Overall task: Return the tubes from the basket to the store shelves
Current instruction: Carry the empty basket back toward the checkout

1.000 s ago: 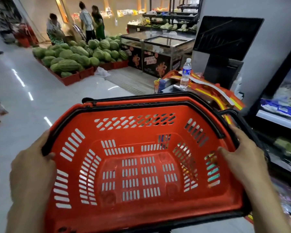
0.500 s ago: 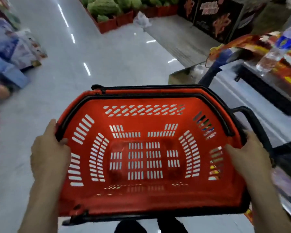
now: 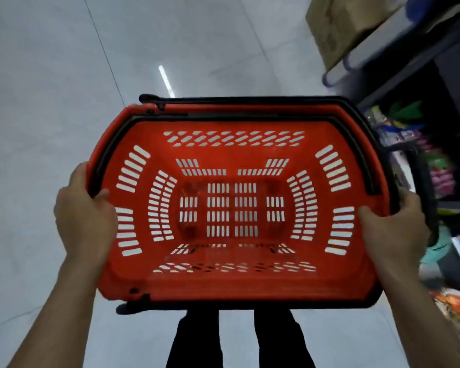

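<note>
A red plastic shopping basket (image 3: 234, 123) with black handles folded along its rim fills the middle of the head view, held level above the floor. Its slotted inside holds nothing; no tubes show. My left hand (image 3: 84, 216) grips the basket's left rim, thumb hooked over the edge. My right hand (image 3: 393, 229) grips the right rim the same way. My dark trouser legs (image 3: 239, 341) show under the basket.
Pale tiled floor (image 3: 51, 102) spreads to the left and ahead. Store shelves (image 3: 436, 160) with blurred colourful packets run close along the right side. A cardboard box (image 3: 337, 25) sits at the upper right beside a shelf edge.
The view has tilted steeply downward: the watermelon display, counter and bottle have left the frame. Both hands keep the same grip on the basket, which now sits over the floor beside the right shelves.
</note>
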`<action>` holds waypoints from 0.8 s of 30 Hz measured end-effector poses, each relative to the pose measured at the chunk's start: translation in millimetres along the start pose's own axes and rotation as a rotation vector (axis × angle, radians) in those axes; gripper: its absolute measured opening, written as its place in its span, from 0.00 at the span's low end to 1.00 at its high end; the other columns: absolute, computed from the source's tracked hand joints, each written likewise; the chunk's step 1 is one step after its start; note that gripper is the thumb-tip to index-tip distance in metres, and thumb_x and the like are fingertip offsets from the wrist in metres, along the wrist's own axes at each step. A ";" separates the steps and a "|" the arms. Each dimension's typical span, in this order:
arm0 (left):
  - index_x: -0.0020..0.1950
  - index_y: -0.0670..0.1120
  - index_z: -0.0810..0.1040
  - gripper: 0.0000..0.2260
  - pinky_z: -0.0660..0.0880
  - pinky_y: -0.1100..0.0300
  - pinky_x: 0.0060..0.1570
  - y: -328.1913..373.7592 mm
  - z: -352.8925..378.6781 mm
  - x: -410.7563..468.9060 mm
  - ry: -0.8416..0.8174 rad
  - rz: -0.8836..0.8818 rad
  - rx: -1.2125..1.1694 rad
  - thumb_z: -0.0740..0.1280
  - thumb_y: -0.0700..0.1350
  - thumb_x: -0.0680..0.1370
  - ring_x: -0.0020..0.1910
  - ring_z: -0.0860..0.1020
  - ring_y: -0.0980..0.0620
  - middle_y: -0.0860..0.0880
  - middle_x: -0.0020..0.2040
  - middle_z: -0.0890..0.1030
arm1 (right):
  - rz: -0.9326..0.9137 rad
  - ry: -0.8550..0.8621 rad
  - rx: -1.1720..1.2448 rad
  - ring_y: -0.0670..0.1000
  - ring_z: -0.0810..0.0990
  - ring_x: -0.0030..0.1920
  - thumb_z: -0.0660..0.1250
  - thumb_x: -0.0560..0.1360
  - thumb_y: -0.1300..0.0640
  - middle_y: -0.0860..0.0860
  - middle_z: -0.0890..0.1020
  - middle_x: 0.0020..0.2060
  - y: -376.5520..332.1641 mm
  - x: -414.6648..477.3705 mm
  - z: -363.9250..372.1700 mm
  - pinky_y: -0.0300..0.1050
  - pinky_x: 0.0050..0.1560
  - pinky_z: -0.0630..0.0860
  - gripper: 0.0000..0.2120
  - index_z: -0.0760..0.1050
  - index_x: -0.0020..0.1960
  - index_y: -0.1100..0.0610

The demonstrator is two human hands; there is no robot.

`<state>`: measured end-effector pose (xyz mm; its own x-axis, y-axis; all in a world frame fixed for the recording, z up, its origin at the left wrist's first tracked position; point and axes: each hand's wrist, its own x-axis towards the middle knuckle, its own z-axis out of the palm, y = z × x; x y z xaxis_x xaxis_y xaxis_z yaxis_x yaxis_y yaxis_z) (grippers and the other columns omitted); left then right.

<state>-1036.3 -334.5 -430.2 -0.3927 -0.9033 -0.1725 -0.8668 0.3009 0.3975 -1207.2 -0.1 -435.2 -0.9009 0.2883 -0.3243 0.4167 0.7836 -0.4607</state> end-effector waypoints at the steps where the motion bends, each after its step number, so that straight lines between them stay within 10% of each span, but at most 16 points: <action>1: 0.71 0.49 0.71 0.17 0.75 0.40 0.60 -10.9 23.1 7.4 -0.006 0.000 -0.002 0.62 0.41 0.82 0.60 0.79 0.38 0.43 0.64 0.79 | -0.004 0.011 -0.004 0.62 0.79 0.58 0.69 0.70 0.53 0.57 0.80 0.60 10.2 10.0 22.5 0.57 0.60 0.73 0.27 0.69 0.68 0.51; 14: 0.72 0.48 0.66 0.18 0.75 0.51 0.64 -118.3 263.3 65.1 -0.123 -0.084 -0.064 0.59 0.43 0.82 0.62 0.77 0.51 0.47 0.67 0.77 | 0.045 -0.046 0.052 0.49 0.79 0.58 0.68 0.72 0.48 0.47 0.79 0.62 128.1 103.8 263.8 0.40 0.54 0.73 0.26 0.67 0.69 0.49; 24: 0.73 0.52 0.62 0.21 0.76 0.45 0.63 -163.4 294.1 70.1 -0.162 -0.107 -0.039 0.60 0.51 0.81 0.64 0.77 0.48 0.49 0.68 0.75 | 0.003 -0.053 -0.053 0.53 0.78 0.61 0.64 0.73 0.43 0.47 0.77 0.63 153.7 96.8 292.4 0.62 0.65 0.71 0.26 0.62 0.68 0.47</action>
<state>-1012.5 -357.1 -772.4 -0.3460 -0.8677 -0.3570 -0.8949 0.1908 0.4035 -1194.9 -12.6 -779.0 -0.8912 0.2623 -0.3701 0.4113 0.8114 -0.4153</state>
